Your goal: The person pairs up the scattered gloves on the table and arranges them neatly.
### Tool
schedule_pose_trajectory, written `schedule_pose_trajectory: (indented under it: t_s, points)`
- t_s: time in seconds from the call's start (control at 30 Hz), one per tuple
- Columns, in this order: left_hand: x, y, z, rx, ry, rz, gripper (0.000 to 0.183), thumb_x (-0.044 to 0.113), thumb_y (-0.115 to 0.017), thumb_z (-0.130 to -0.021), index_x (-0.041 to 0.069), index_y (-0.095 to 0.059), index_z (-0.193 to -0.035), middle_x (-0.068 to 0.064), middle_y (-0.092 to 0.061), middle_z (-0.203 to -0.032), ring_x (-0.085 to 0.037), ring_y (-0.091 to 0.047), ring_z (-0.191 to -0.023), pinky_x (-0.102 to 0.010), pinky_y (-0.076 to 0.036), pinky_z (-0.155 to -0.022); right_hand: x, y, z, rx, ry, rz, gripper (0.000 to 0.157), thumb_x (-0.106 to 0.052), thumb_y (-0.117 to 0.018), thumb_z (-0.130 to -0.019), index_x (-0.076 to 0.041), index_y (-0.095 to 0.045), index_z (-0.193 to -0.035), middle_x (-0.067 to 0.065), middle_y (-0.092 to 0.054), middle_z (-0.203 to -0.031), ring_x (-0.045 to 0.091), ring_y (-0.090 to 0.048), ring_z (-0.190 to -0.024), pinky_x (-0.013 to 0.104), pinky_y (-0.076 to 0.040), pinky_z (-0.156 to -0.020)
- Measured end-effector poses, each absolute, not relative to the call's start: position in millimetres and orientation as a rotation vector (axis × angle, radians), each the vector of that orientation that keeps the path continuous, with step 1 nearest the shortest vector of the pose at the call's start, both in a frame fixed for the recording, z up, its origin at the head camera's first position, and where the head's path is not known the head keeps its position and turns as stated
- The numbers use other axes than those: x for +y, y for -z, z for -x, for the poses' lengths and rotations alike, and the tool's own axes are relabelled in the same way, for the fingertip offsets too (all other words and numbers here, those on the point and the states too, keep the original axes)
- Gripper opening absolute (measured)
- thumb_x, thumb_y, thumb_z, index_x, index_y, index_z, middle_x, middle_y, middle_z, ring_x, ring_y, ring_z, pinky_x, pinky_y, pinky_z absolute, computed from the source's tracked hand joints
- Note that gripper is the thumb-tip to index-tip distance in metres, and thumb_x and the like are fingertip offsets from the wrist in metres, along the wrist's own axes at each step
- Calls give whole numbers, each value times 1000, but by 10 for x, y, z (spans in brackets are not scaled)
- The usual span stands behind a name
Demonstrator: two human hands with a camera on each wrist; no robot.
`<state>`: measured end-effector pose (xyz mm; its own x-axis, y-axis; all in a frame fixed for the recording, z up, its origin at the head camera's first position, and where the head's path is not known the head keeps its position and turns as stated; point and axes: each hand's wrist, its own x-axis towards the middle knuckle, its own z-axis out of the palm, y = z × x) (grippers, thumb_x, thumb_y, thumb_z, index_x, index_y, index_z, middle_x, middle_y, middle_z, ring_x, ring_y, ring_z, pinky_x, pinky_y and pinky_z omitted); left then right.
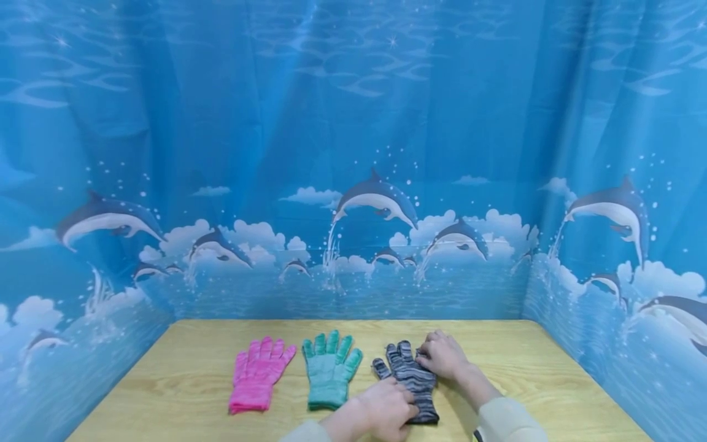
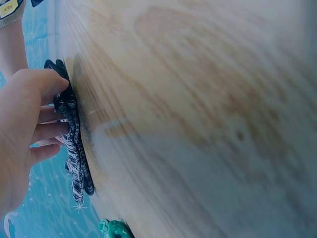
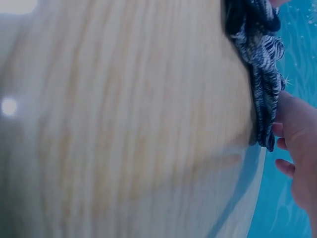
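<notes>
A black-and-grey striped knit glove (image 1: pixel 417 383) lies on the table to the right, its fingers pointing away. My left hand (image 1: pixel 383 408) rests across its lower left part; in the left wrist view, the thumb and the fairly straight fingers of that hand (image 2: pixel 29 114) touch the glove (image 2: pixel 74 134). At the glove's upper right my right hand (image 1: pixel 444 356) pinches the finger area and covers some of the glove's fingers. The right wrist view shows this hand (image 3: pixel 299 139) along the glove's edge (image 3: pixel 265 94), with its grip partly hidden.
A green glove (image 1: pixel 328 374) lies flat left of the striped one, and a pink glove (image 1: pixel 259 374) lies farther left. The wooden table (image 1: pixel 182 380) meets a blue dolphin-print curtain (image 1: pixel 353 135) at its back and sides.
</notes>
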<state>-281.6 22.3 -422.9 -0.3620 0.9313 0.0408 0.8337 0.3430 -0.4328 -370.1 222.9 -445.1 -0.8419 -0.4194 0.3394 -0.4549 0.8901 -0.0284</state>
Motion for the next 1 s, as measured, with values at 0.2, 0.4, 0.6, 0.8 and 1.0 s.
schedule_pose_trajectory:
  t_s: [0.2, 0.4, 0.6, 0.8, 1.0]
  points:
    - [252, 4220, 2828, -2345, -493, 1574, 20, 42, -61, -81, 30, -65, -96, 16, -56, -89, -1, -52, -86, -21, -34, -67, 2213, 4370, 3691, -2678, -227, -679, 8, -17, -69, -77, -10, -71, -80, 1, -60, -82, 22, -53, -83, 41, -45, -72]
    - [266, 4226, 2853, -2361, -481, 1591, 18, 41, -61, -81, 30, -66, -94, 16, -55, -86, -1, -52, -83, -21, -32, -65, 2241, 4273, 3626, -2686, -156, -794, 8, -20, -71, -76, -12, -72, -78, 1, -65, -84, 22, -54, -81, 39, -45, -69]
    - [263, 4231, 2863, -2395, -475, 1598, 22, 42, -59, -83, 29, -65, -99, 15, -57, -93, -2, -53, -89, -23, -39, -75, 2255, 4347, 3574, -2715, -68, -832, 15, -30, -73, -75, -16, -71, -79, 0, -65, -86, 21, -53, -81, 39, -44, -66]
    - [225, 4223, 2822, -2429, -445, 1577, 31, 44, -54, -88, 24, -62, -111, 11, -58, -106, -5, -52, -98, -24, -40, -81, 2250, 4318, 3534, -2698, -103, -815, 14, -24, -69, -80, -11, -70, -82, 3, -65, -86, 23, -54, -84, 41, -46, -71]
    - [91, 4146, 2848, -2574, -243, 1553, 42, 43, -46, -94, 19, -55, -126, 6, -54, -121, -8, -48, -113, -29, -38, -94, 2271, 4156, 3394, -2674, -231, -789, 16, -17, -66, -82, -4, -71, -89, 8, -67, -89, 29, -59, -88, 45, -47, -78]
